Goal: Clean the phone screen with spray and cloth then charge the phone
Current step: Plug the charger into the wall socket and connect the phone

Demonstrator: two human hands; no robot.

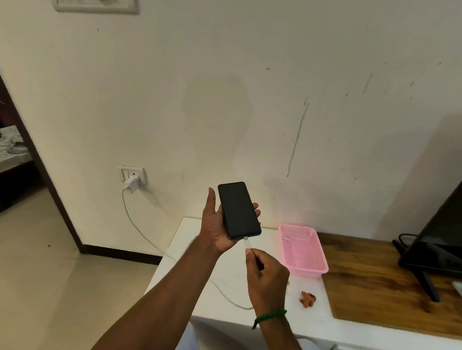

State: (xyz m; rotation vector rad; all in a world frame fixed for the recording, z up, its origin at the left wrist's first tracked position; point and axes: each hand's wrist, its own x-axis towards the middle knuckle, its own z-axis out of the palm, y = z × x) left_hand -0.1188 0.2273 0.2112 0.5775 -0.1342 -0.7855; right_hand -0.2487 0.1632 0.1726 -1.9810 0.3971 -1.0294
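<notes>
Currently, in the head view, the left hand grips the phone above the counter, screen up, long axis pointing away from the person. The right hand pinches the cable plug at the near-end port.

Your right hand hides part of the cable; the dark screen (a television?) is cropped at right.

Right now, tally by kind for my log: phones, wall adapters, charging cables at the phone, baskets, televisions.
Phone: 1, held by left hand
Wall adapter: 1
Charging cable: 1, pinched by right hand
Basket: 1
Television: 1
Total: 5
</notes>
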